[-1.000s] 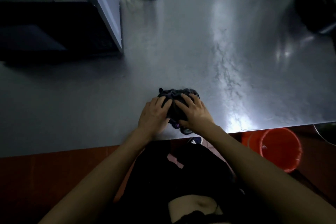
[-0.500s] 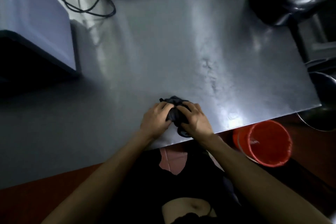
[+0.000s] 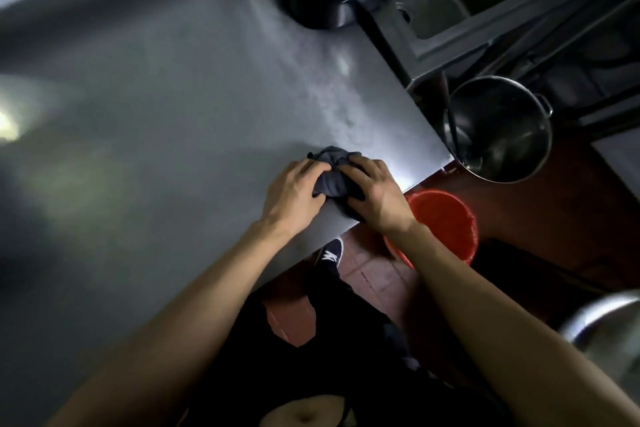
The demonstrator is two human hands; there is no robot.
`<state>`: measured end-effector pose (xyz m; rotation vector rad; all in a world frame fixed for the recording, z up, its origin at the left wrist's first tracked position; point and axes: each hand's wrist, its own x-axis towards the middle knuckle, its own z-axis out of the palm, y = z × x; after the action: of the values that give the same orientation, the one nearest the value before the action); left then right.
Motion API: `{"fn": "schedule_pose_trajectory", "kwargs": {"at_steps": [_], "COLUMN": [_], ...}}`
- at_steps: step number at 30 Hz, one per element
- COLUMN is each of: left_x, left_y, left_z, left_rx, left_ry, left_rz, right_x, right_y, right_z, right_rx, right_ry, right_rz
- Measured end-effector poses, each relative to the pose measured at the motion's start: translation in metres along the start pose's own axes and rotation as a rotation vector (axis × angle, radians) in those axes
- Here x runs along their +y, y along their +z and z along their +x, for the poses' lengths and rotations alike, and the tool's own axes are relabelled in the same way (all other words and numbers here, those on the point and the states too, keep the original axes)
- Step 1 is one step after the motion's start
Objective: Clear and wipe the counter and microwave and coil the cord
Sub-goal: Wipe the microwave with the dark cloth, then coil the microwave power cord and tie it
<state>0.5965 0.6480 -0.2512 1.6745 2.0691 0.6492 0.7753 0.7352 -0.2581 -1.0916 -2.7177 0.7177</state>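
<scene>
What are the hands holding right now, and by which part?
Both hold the dark cloth, bunched on the counter near its front edge: left hand grips its left side, right hand its right side.

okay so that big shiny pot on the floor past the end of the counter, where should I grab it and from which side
Judging by its shape, take the steel pot by its rim, from above. Its mouth faces up and open. One small side handle shows on the far right edge, so a hand there is the firmer hold. A matching handle opposite cannot be seen; the counter corner covers that side.
</scene>
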Motion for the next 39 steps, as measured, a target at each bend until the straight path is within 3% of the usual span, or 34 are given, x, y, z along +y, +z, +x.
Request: {"fn": "schedule_pose_trajectory", "kwargs": {"at_steps": [10,20,28,39], "left_x": [0.054,0.038,-0.019,-0.109], "left_y": [0.043,0.02,-0.055,-0.171], "left_z": [0.07,0.054,-0.017,-0.218], "left_rx": [-0.106,-0.169,-0.07,0.174], "left_ry": [-0.153,-0.085,-0.266,-0.606], "left_rz": [-0.001,0.167,0.195,0.133], "right_x": [0.089,0.062,-0.034,-0.232], "right_y": [-0.037,-0.028,-0.016,0.043], "right_z": [0.026,0.024,0.062,0.05], "right_rx": [-0.063,-0.133,-0.177,-0.38], "right_ry": [0.062,0.14,-0.062,-0.366], "right_rz": [-0.086,-0.162,-0.082,-0.056]}}
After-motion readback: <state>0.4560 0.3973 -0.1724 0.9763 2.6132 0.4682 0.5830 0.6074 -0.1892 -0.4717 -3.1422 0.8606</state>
